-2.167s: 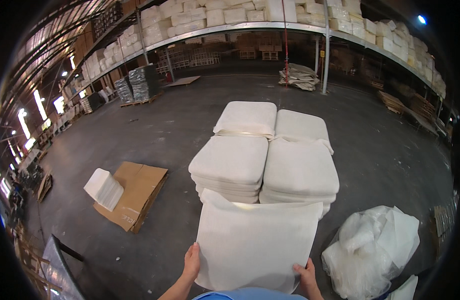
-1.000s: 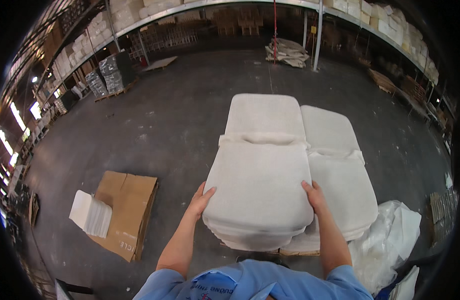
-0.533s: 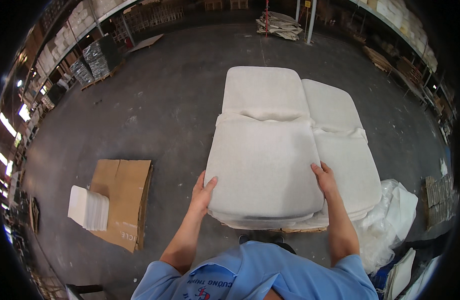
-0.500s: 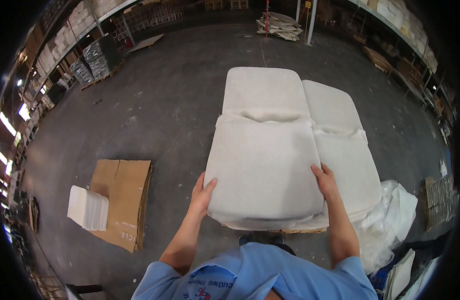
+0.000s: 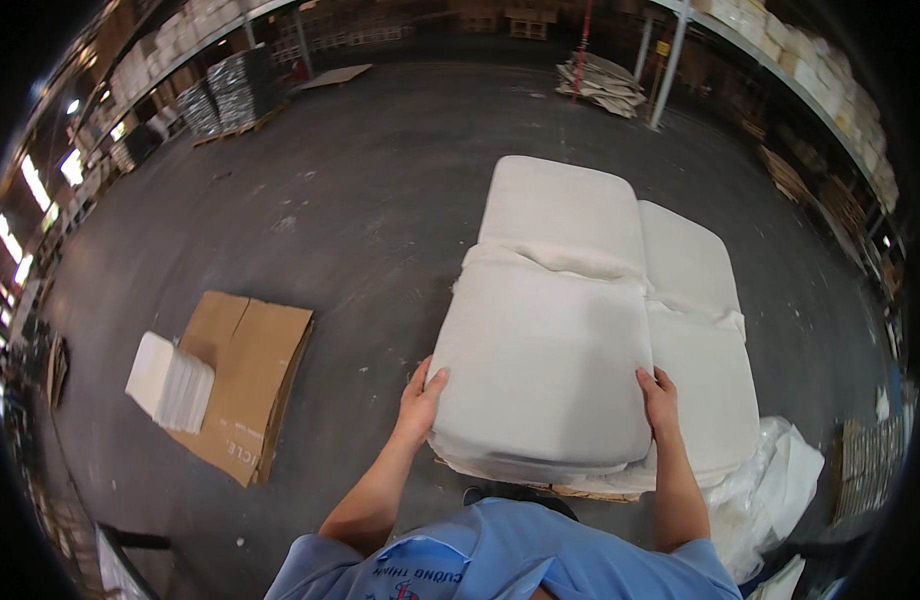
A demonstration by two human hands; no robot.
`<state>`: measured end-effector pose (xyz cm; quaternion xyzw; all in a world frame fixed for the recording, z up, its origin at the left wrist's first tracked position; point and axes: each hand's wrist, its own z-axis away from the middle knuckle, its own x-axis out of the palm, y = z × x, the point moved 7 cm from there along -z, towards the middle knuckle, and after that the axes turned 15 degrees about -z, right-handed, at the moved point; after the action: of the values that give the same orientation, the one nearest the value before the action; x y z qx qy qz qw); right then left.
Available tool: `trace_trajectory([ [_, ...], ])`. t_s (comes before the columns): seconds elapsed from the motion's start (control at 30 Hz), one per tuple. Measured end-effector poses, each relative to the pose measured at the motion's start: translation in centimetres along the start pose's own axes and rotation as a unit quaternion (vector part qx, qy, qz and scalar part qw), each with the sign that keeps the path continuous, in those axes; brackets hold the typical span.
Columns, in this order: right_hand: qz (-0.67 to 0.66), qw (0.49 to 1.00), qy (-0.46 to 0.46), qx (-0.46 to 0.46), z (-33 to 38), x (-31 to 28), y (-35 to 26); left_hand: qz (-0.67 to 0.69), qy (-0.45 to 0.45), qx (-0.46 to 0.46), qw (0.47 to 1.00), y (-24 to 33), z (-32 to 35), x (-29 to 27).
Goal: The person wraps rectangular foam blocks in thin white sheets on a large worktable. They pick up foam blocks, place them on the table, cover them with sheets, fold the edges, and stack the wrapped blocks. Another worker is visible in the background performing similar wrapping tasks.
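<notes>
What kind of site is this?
Probably a warehouse or factory storage floor: a tall metal rack packed with pale bundles, a silvery wrapped stack, and stacks of white cushion-shaped pads.

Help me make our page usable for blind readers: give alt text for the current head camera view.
A person's left hand and right hand touch the sides of a white pad on the near left of four stacks of pads. A smaller white stack sits on brown cardboard to the left; crumpled plastic lies at right.
</notes>
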<state>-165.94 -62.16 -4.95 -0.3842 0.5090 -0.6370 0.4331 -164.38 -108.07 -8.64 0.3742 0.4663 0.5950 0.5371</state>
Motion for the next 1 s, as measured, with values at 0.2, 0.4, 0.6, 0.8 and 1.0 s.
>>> trace_trajectory([
  [0.2,-0.011,1.0,-0.024,0.011,-0.2,1.5,0.3,-0.023,0.049,0.011,0.998,-1.5,-0.4,-1.1],
  [0.4,0.076,0.997,-0.002,0.004,-0.8,1.1,1.1,-0.085,0.184,0.055,0.978,-3.1,1.4,-1.8],
  [0.6,-0.035,0.989,-0.105,0.096,1.3,0.9,1.6,-0.196,0.245,0.135,0.94,-2.0,6.6,-0.3],
  [0.8,-0.019,0.982,-0.123,0.141,1.7,3.2,2.1,-0.165,0.263,0.137,0.941,-2.2,7.3,-1.6],
  [1.0,0.026,0.987,-0.111,0.112,1.6,2.7,1.9,-0.172,0.258,0.138,0.941,-2.3,6.8,-2.2],
])
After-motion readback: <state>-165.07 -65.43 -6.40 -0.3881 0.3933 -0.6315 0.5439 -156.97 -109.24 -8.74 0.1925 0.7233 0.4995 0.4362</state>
